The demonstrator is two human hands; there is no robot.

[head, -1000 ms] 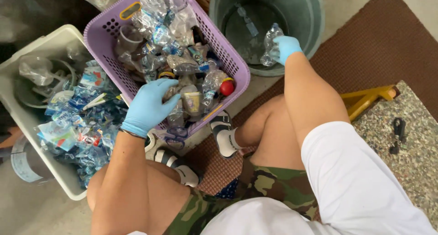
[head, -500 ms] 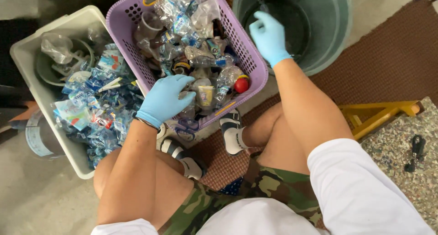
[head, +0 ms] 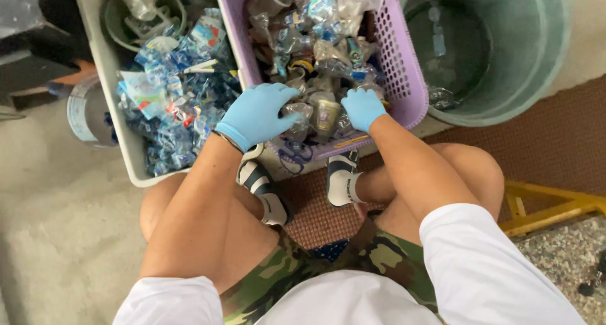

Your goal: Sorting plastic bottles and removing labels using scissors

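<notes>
A purple plastic basket (head: 404,78) holds several crushed clear plastic bottles (head: 315,47). My left hand (head: 255,113), in a blue glove, lies on the near end of the pile with its fingers curled over a clear bottle (head: 295,115). My right hand (head: 362,107), also gloved in blue, presses into the pile beside a small clear cup-shaped bottle (head: 328,114). Its fingertips are hidden among the bottles. The two hands are a bottle's width apart at the basket's near edge.
A pale grey bin (head: 123,142) on the left is packed with blue and white plastic labels (head: 177,104). A green bucket (head: 517,53) on the right has a bottle (head: 440,97) at its bottom. My knees and feet (head: 344,180) sit under the basket; a yellow frame (head: 549,208) lies right.
My right hand dropped a clear bottle into the green bucket, then swung left back into the purple basket. My left hand stayed on the pile.
</notes>
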